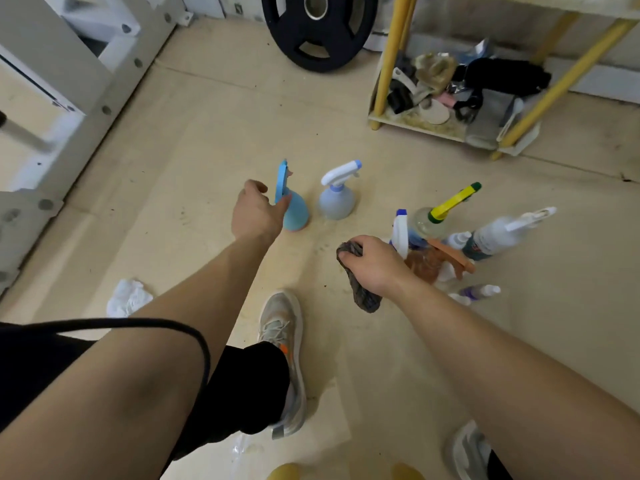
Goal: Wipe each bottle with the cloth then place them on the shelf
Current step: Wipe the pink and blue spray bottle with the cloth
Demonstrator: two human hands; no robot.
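Note:
A blue spray bottle (294, 209) stands on the floor; my left hand (256, 211) reaches it, fingers at its neck under the trigger head. Whether they close round it I cannot tell. To its right stands a pale grey-blue spray bottle (336, 197). My right hand (375, 263) grips a dark grey cloth (362, 292) that hangs below the fist. Behind that hand is a cluster of several bottles: a yellow-nozzled one (436, 216), a white one (498, 233), an orange one (429, 263), a blue-and-white sprayer (401, 233).
A yellow-legged shelf (388, 64) stands at the back right, its bottom board cluttered with cloths and shoes. A black weight plate (318, 29) leans on the wall. A white crumpled rag (128, 297) lies at left. My shoes (282, 341) are on the floor.

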